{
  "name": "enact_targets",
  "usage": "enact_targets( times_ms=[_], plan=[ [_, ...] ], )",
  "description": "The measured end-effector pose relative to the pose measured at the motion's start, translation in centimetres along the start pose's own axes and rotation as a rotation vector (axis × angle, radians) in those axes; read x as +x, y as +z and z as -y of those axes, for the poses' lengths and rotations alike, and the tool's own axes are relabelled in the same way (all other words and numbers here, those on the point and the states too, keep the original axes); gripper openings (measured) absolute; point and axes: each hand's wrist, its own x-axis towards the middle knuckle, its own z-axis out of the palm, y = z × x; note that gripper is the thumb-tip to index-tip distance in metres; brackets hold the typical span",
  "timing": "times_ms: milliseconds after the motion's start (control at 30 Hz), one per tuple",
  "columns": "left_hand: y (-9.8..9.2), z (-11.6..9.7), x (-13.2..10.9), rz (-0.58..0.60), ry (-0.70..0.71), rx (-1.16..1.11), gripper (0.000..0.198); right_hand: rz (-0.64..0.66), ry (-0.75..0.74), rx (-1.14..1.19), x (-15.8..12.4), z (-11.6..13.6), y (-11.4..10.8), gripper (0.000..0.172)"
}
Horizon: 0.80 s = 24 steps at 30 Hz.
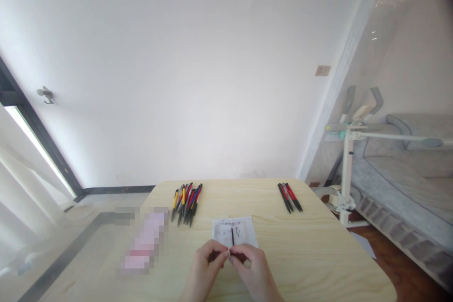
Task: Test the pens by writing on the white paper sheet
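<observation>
My left hand and my right hand meet at the table's near side, thumbs and forefingers pinched close together. A thin black pen refill points away from the fingertips, its lower end at the right hand's pinch. What the left fingertips hold is too small to make out. Under the refill lies a white sheet of paper with dark and reddish marks, its near part hidden by my hands.
A pile of several pens, yellow, red, blue and black, lies at the table's far left. Several red and black pens lie side by side at the far right. A blurred-out pink item is at the left. Exercise equipment stands beyond the table's right side.
</observation>
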Motion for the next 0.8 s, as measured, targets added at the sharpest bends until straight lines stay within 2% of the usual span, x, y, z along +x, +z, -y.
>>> enact_targets(
  times_ms=[233,367,567,667,800],
  plan=[
    [0.0,0.0,0.2,0.041,0.030,0.041,0.015,-0.008,-0.051,-0.040,0.0,0.2,0.1,0.018],
    [-0.9,-0.7,0.6,0.028,0.015,0.035,0.028,-0.054,-0.067,-0.024,0.1,-0.1,-0.7,0.017],
    [-3.6,-1.8,2.5,-0.063,-0.018,0.436,0.035,-0.185,0.028,0.020,0.4,-2.4,-3.1,0.020],
    [-3.9,-1.6,3.3,-0.003,-0.016,0.665,0.031,-0.228,0.088,0.051,0.6,-3.3,-4.2,0.022],
    [-3.2,-1.3,3.9,0.084,-0.073,0.890,0.034,-0.262,0.123,0.074,0.7,-4.0,-5.3,0.025]
  ],
)
